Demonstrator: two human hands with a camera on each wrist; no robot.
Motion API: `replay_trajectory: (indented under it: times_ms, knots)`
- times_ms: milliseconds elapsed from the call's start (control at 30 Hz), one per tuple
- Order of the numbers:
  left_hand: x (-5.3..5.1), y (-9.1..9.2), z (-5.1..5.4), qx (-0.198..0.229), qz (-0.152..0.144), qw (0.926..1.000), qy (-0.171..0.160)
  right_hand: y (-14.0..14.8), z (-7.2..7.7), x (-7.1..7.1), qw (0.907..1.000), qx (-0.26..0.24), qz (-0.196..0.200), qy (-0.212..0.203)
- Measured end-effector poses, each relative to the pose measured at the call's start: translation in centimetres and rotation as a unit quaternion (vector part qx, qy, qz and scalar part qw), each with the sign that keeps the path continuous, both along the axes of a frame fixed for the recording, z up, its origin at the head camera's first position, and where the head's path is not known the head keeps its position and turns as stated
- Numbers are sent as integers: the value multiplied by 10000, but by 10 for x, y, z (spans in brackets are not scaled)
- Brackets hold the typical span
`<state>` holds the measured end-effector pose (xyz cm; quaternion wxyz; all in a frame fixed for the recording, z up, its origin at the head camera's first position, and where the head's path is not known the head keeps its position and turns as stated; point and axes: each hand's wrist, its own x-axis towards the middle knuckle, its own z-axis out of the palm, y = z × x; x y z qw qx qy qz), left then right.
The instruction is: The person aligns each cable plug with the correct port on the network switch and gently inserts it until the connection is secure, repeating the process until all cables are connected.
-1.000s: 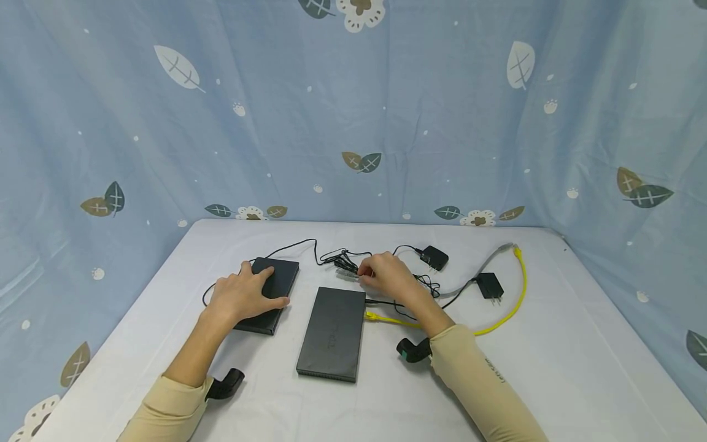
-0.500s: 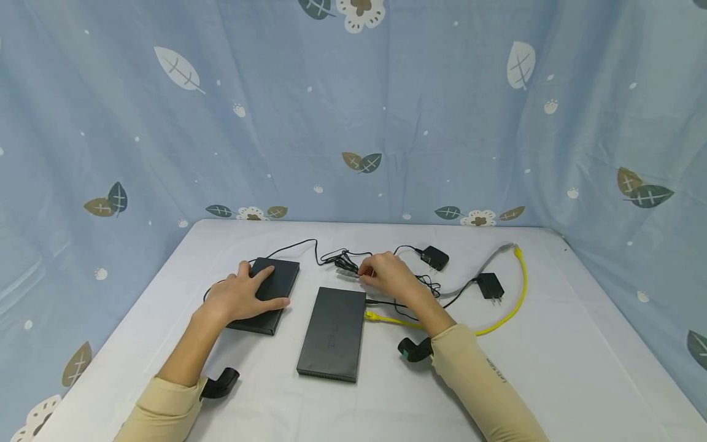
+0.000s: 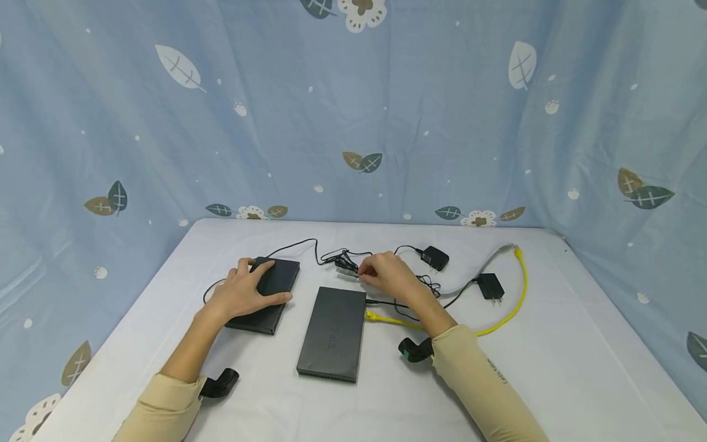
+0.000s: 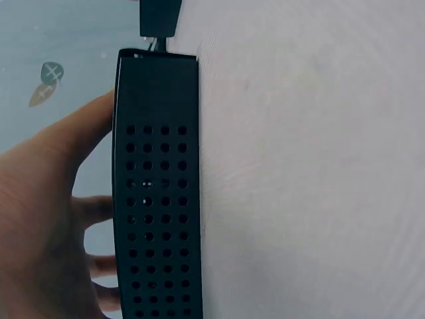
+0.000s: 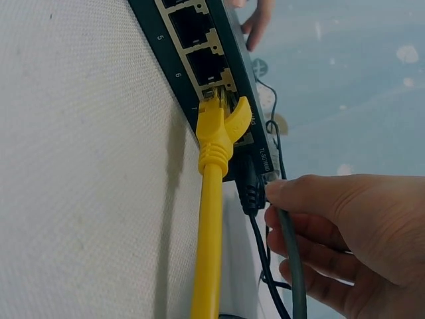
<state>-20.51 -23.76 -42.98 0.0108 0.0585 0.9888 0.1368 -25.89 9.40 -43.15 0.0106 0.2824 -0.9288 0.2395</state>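
My left hand (image 3: 237, 293) rests spread over a flat black box (image 3: 284, 276) on the left, thumb across its right edge. In the left wrist view, rows of round vents mark the side of this box (image 4: 158, 100); the fingertips are hidden behind it. At the table's middle lies a black network switch (image 3: 331, 334). A yellow network cable (image 5: 210, 246) sits in one of its ports, with a black power plug (image 5: 247, 186) beside it. Behind the switch, my right hand (image 3: 389, 277) pinches a grey network cable (image 5: 293, 266) between thumb and fingers near its connector.
Two black power adapters, one farther back (image 3: 434, 258) and one nearer (image 3: 490, 286), lie right of the right hand. A bundled black cord (image 3: 345, 263) runs behind the hands. The yellow cable loops across the right side. A patterned blue curtain (image 3: 353, 110) hangs behind the white table.
My left hand and forearm have shifted slightly left over the black box. The right hand stays almost still with the grey cable, and both boxes keep their places.
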Motion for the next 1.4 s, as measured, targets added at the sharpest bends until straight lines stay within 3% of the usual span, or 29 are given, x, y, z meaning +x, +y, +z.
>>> replay_trajectory:
  times_ms: [333,567,867,1400]
  knots:
    - [2,9,3,-370,65,9992,-101,2,0,0,9995,-135,223,197]
    - [1,13,3,-499,58,9987,26,2,-1,-1,9989,-155,358,246]
    - [-3,-2,6,-156,-141,9997,96,2,-1,-3,9981,-161,543,245]
    - [-4,-8,7,83,-131,9999,-6,2,0,-1,9960,-284,806,249]
